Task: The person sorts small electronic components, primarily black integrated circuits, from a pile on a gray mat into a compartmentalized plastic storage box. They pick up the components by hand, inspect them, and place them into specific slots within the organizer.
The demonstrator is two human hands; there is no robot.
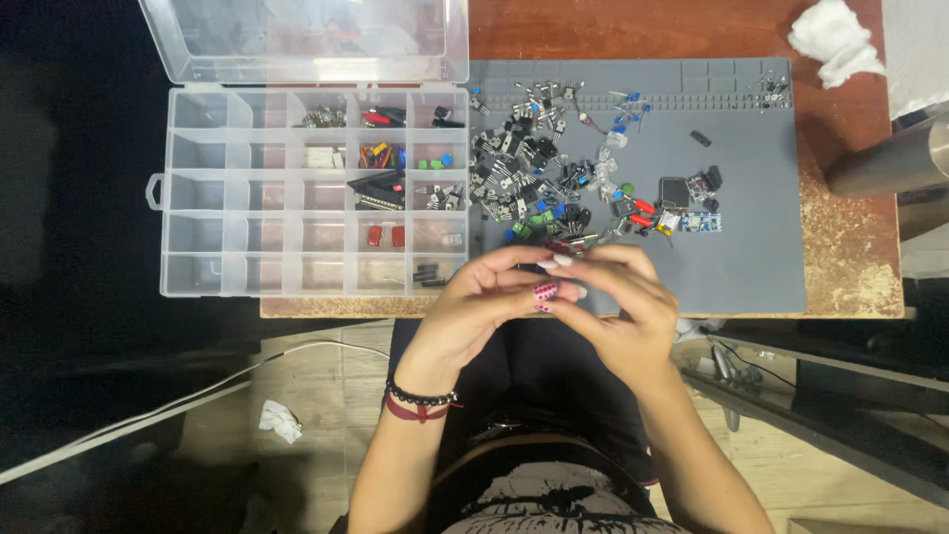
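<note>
My left hand (481,302) and my right hand (618,302) meet fingertip to fingertip over the near edge of the table. Between the fingertips they pinch a small dark electronic part (547,267), mostly hidden by the fingers. Just beyond the hands lies a heap of loose electronic components (539,173) on a grey work mat (751,237): black transistors, blue and green pieces, a few red ones. A clear plastic compartment box (247,232) stands open to the left of the mat, with parts in several of its cells.
The box lid (306,40) lies flat behind the box. A crumpled white tissue (833,40) sits at the table's far right corner, beside a metal cylinder (890,158). A white cable (178,400) and a paper scrap (280,420) lie on the floor.
</note>
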